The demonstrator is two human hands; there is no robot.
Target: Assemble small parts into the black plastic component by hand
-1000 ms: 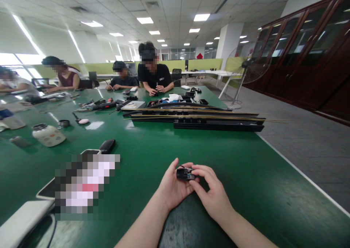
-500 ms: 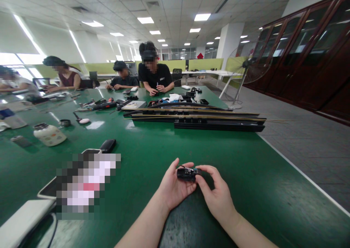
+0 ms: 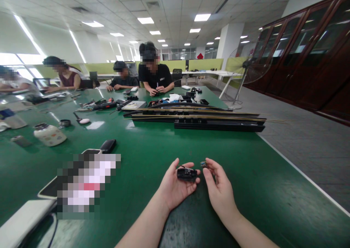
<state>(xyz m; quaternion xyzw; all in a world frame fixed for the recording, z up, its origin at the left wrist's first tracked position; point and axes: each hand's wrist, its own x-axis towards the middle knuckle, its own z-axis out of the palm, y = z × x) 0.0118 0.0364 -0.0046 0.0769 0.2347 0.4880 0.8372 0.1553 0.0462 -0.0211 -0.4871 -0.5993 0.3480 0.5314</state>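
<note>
My left hand (image 3: pixel 175 188) is palm up, its fingers curled under a small black device housing (image 3: pixel 187 174) that lies across them. The housing's upper side shows some silvery and dark inner parts, too small to name. Just to its right, my right hand (image 3: pixel 220 184) pinches a tiny metallic part with a blue-green patch (image 3: pixel 203 164) between thumb and fingertips. A narrow gap separates this part from the housing. Both hands are above the green table (image 3: pixel 153 146).
Black rails (image 3: pixel 218 126) and thin brass-coloured rods lie ahead. At the left are a phone (image 3: pixel 87 182), a white box (image 3: pixel 26 222), a black object (image 3: pixel 108 145) and a jar (image 3: pixel 49 134). Tools lie farther back; a co-worker (image 3: pixel 155 74) and several other people sit around the table.
My right hand has moved a little right, away from the housing, with the tiny metallic part in its fingertips. My left hand and the housing have stayed nearly still.
</note>
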